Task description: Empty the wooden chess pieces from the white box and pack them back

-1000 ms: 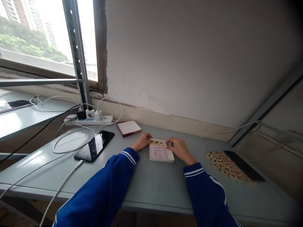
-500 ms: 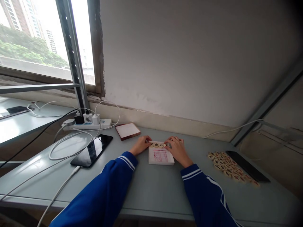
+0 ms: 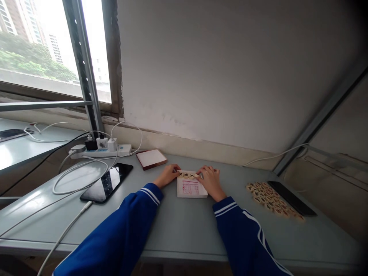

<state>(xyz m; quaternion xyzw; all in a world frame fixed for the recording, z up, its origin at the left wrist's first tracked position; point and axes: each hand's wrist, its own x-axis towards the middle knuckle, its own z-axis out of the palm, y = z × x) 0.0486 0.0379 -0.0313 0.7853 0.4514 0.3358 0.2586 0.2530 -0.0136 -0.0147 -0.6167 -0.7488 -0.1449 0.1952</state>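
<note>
As R hand (image 3: 211,181) hides disc row (image 3: 186,175) end | L hand (image 3: 167,175) opp. end | grips unclear

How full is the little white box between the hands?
Only partly full: a row of round pieces lines the far end of the white box, while its drawn-on bottom shows bare nearer the person.

Desk (image 3: 184,230): smooth, painted-metal look, low sheen. Phone (image 3: 107,183): glossy, reflective screen. Power strip (image 3: 123,150): white plastic. Sleeves (image 3: 115,230): blue cloth. Shallow box (image 3: 192,191): matt, paper-like interior. Wall (image 3: 201,76): matt, rough beside the window frame (image 3: 115,57). Post (image 3: 86,57): perforated metal.
</note>
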